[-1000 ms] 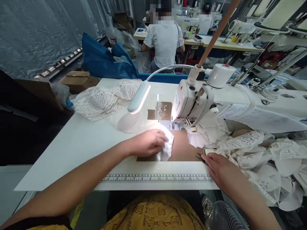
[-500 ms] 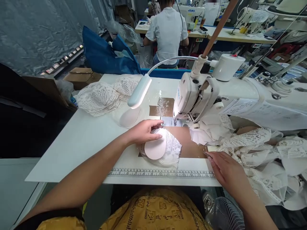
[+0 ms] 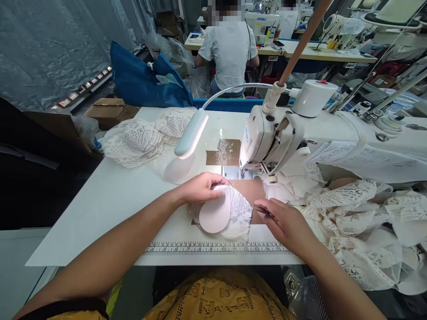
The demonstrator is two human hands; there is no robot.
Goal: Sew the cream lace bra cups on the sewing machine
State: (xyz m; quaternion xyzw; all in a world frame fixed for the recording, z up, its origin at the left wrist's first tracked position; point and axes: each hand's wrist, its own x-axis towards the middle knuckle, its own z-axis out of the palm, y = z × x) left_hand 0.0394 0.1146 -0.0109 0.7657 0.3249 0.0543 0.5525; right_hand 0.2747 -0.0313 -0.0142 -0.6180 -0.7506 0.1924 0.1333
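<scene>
My left hand (image 3: 202,187) pinches the upper edge of a white lace bra cup piece (image 3: 242,209) between thumb and fingers. A smooth, pale oval pad (image 3: 216,212) lies on the left part of that lace, under my thumb. In my right hand (image 3: 288,224) is a small pair of dark metal thread snips (image 3: 265,211), their tips pointing left, just right of the lace edge; the fingers hide most of the tool. Behind my left hand stands the head of a white sewing machine (image 3: 256,138), its needle area above the metal plate (image 3: 231,172).
Lace cups (image 3: 133,140) are piled at the table's back left. More lace pieces (image 3: 360,231) heap up on the right. A lamp (image 3: 191,133) on a bent neck overhangs the table (image 3: 110,209). A ruler strip (image 3: 216,249) runs along the front edge. A person (image 3: 230,49) sits beyond.
My right hand has moved left with the snips, from the table's right side to close beside the lace. My left hand still grips the piece, now slightly nearer me. The view has shifted a little.
</scene>
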